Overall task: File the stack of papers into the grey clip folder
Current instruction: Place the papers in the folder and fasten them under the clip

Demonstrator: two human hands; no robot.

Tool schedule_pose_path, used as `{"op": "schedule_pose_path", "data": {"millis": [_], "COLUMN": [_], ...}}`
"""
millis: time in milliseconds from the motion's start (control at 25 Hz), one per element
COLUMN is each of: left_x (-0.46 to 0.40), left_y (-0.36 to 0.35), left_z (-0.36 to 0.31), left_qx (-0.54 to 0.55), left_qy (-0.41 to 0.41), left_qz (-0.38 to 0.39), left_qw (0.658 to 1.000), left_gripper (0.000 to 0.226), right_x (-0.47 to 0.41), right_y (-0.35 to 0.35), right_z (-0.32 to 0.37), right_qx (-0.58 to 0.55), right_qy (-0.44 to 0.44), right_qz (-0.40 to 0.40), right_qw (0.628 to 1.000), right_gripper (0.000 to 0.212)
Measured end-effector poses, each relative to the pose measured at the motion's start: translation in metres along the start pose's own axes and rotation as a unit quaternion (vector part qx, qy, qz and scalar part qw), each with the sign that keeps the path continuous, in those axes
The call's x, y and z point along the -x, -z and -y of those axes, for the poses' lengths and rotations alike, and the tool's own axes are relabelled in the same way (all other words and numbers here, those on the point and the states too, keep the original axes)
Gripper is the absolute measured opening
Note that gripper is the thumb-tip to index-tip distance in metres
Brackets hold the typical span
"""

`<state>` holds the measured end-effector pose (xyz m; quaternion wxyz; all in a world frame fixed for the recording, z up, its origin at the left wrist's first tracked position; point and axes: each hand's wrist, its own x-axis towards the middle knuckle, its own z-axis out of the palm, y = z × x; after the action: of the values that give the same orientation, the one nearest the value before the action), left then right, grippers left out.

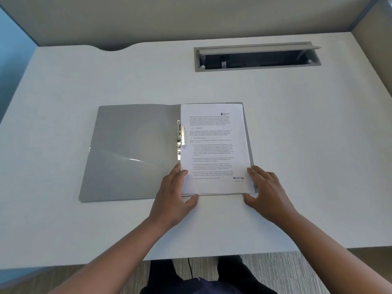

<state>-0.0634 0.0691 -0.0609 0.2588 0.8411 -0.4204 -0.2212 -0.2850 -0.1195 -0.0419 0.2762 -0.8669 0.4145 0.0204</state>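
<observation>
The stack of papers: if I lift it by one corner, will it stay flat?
Probably not: the stack of papers looks thin, so it would likely droop. The loose sheets may fan apart. On the smooth grey clip folder it may also slide easily.

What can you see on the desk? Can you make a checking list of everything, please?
Surface: white desk, mostly bare.
Job's things: grey clip folder lies open; stack of papers sits on its right half, beside the metal clip; cannot tell if clamped.
Clutter: nothing seen.
Grippers: left hand and right hand rest at the stack's near corners, fingers spread, gripping nothing.
Cables: nothing seen on the desk; a thin dark line on the floor may be one.
Surroundings: open cable hatch at the back, beige partition walls.
</observation>
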Motion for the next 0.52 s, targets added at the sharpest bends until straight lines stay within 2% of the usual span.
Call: {"op": "schedule_pose_path", "data": {"millis": [320, 520], "left_x": [-0.0075, -0.0097], "left_y": [0.0042, 0.0057], "left_z": [0.0029, 0.0048], "left_qx": [-0.073, -0.088], "left_qy": [-0.05, -0.116], "left_qz": [-0.004, -0.011], "left_qw": [0.996, 0.989], "left_gripper": [0.054, 0.025], "right_x": [-0.0028, -0.0045], "right_y": [-0.002, -0.0038], "right_z": [0.0003, 0.0], "right_qx": [0.037, 0.037], "right_qy": [0.023, 0.023], "right_qz": [-0.015, -0.02], "right_qw": [0.999, 0.999], "right_gripper": [0.063, 0.06]}}
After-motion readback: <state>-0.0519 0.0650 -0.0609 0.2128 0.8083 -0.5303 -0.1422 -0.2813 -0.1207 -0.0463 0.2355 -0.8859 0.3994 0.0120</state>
